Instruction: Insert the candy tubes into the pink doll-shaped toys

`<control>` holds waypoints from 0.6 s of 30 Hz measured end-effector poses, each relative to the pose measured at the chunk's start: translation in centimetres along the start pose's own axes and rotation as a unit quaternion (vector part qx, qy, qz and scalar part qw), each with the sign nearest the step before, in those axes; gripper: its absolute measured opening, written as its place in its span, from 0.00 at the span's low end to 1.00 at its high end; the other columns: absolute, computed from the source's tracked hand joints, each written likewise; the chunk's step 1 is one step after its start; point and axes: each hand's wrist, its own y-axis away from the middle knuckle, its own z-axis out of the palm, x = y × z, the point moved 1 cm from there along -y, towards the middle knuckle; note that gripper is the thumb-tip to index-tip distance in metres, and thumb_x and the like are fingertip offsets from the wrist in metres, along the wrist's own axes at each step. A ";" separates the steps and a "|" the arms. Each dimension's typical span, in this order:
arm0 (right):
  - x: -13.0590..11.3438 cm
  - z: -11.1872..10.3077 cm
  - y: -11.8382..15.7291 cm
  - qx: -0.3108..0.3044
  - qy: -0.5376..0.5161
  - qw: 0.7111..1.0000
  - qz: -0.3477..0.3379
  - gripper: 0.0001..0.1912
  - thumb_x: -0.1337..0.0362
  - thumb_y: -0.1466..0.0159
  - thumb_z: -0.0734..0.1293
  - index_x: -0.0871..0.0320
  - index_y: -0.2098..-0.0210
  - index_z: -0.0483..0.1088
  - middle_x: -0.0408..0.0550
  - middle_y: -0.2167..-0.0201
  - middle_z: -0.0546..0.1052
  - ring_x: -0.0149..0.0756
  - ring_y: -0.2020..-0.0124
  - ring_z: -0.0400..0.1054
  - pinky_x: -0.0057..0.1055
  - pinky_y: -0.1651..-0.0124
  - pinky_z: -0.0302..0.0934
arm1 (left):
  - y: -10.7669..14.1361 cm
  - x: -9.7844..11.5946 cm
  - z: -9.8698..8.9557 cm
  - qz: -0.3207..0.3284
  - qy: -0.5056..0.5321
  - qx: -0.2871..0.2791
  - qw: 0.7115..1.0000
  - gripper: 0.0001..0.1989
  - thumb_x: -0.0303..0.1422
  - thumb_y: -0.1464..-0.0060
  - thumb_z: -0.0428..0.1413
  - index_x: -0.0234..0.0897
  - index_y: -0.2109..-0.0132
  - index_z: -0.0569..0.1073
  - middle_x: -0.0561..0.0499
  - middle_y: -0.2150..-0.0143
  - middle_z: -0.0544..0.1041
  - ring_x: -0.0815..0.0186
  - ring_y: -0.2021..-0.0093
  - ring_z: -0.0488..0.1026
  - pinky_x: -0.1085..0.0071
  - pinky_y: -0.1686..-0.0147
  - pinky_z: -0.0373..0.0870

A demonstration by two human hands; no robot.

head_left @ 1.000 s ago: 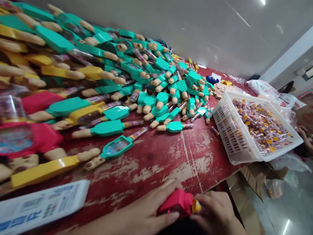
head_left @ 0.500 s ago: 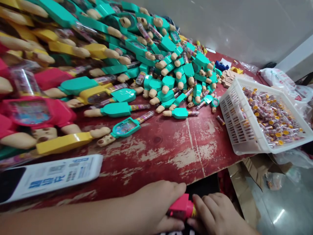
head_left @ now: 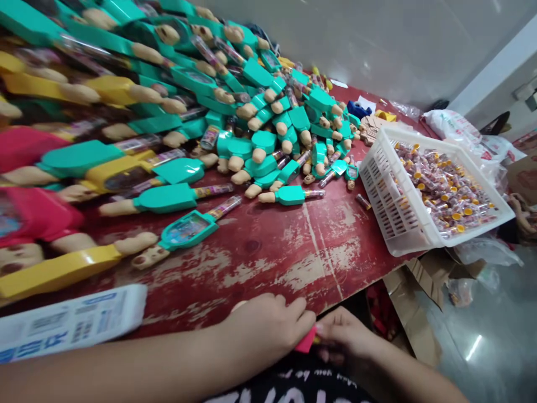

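Observation:
At the bottom centre my left hand is closed round a red plastic toy, most of which its fingers cover. My right hand pinches the toy's other end, where a bit of yellow shows. Both hands are close together, just off the table's front edge and above a black printed shirt. Beyond them a large heap of green toys with beige heads and clear candy tubes covers the red table. Yellow toys and red toys lie at the left.
A white basket full of small wrapped tubes with yellow caps stands at the table's right edge. A white printed packet lies at the front left. Plastic bags are behind the basket, and cardboard is below the edge.
The view has shifted, so the heap and basket appear further left. Both hands have drawn closer together, and less of the red toy shows between them.

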 end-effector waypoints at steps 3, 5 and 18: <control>-0.3 -0.7 0.2 0.143 0.317 0.908 -0.235 0.26 0.47 0.35 0.57 0.63 0.72 0.70 0.43 0.84 0.67 0.26 0.85 0.56 0.25 0.82 0.47 | -0.1 -2.1 0.3 -0.074 0.145 -0.096 0.982 0.28 0.40 0.58 0.67 0.40 0.50 0.69 0.43 0.57 0.76 0.51 0.67 0.75 0.65 0.74 0.65; -0.7 -0.9 0.7 0.231 0.538 0.706 -0.397 0.19 0.56 0.33 0.59 0.66 0.61 0.71 0.47 0.81 0.72 0.31 0.82 0.62 0.28 0.80 0.50 | 0.2 -3.7 0.6 -0.129 0.302 -0.148 0.933 0.34 0.48 0.59 0.67 0.40 0.47 0.68 0.46 0.55 0.77 0.52 0.61 0.76 0.66 0.68 0.70; 0.1 -1.3 -5.6 0.059 0.185 0.976 -0.094 0.31 0.39 0.43 0.61 0.63 0.76 0.71 0.42 0.85 0.63 0.26 0.83 0.52 0.24 0.80 0.45 | 6.2 -5.1 8.5 -0.144 0.060 0.186 0.970 0.18 0.28 0.38 0.41 0.48 0.53 0.72 0.49 0.70 0.75 0.62 0.72 0.70 0.65 0.70 0.61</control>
